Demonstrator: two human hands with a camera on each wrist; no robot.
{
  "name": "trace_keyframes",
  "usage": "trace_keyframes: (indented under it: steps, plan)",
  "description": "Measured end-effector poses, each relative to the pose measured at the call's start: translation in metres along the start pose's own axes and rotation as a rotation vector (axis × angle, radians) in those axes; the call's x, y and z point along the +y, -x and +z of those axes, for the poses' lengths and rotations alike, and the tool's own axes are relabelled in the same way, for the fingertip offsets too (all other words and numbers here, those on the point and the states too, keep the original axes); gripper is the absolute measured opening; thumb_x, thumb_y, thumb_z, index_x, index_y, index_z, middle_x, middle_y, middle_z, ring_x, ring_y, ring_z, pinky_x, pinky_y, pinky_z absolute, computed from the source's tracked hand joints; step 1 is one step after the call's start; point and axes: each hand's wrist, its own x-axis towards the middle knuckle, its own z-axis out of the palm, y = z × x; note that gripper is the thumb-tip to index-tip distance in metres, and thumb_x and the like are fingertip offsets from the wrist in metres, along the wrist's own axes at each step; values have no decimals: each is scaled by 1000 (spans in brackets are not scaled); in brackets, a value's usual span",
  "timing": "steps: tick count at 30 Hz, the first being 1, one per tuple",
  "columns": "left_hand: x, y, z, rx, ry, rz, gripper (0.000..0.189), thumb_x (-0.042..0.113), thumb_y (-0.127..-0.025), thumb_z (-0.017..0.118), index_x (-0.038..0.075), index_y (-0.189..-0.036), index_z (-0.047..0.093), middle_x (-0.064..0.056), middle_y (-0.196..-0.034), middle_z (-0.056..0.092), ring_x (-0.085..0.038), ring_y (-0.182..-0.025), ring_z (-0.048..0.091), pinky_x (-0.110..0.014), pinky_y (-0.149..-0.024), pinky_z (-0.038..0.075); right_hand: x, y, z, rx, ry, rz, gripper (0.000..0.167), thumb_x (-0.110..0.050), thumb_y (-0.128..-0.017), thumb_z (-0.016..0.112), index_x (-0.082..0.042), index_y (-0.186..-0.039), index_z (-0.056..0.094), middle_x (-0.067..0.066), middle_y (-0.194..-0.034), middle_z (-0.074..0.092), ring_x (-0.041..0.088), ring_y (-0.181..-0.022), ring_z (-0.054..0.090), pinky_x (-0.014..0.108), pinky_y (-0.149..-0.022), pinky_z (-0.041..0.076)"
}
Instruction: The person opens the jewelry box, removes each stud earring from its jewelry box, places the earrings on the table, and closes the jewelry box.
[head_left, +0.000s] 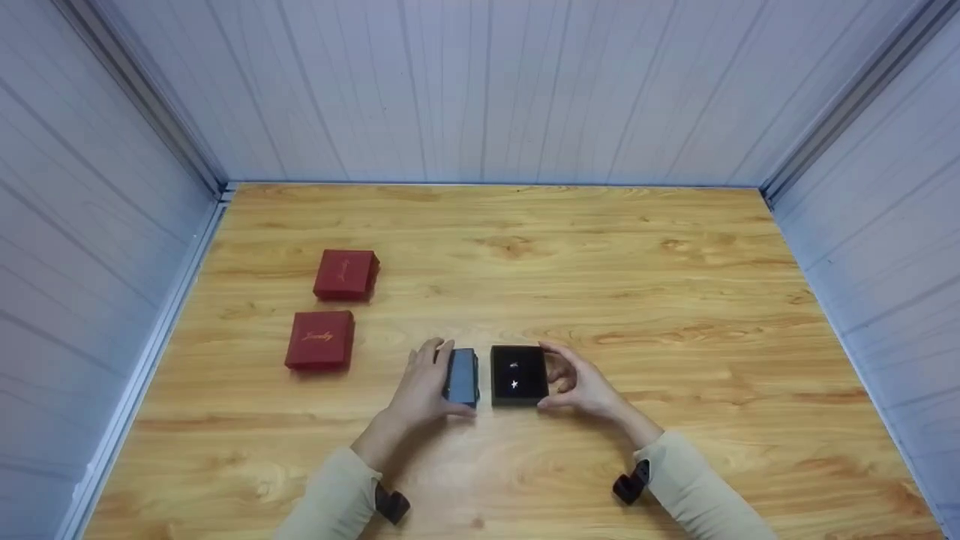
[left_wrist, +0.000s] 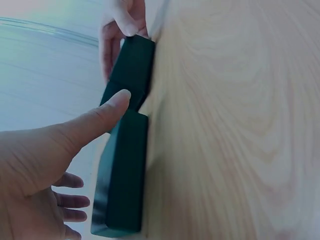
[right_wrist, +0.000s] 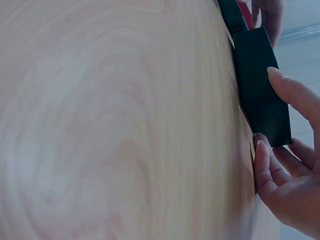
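A small dark green jewelry box sits without a lid on the table, its black insert holding a pair of tiny silvery earrings, one star-shaped. My right hand grips its right side, thumb on the near edge and index finger at the far edge. Just to the left is a matching dark green lid, its upper face shining bluish. My left hand holds this lid from the left, fingers at the far side and thumb along the near side. In the head view a narrow gap separates lid and box.
Two closed red boxes with gold lettering stand on the left: a farther one and a nearer one. The wood-grain table is bounded by pale panel walls at the back and both sides.
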Motion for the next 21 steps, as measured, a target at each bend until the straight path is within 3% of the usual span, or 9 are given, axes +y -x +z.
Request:
trace_keyframes:
  steps: [8,16,21]
  plan:
    - [10,-4,-1,0,-11,5,94,40,-61,78,-4,-131,34,-24,-127,36,-36,-119,32,-55,-99,18,0,0,0,-3,-10,5,84,6,-61,76,7,-132,31,26,-125,40,45,-82,49,27,-60,47]
    - [18,-10,1,77,49,85,72,29,-70,74,-3,-126,42,-17,-123,42,-33,-114,40,-44,-94,33,-1,-1,-2,-1,9,-22,84,6,-61,76,7,-132,32,27,-123,40,45,-82,50,32,-62,49]
    - [22,-12,5,102,81,103,62,27,-74,71,-3,-123,46,-15,-121,44,-29,-110,45,-40,-89,39,0,0,-1,-1,13,-16,84,5,-61,76,7,-132,32,27,-123,41,45,-83,50,34,-63,50]
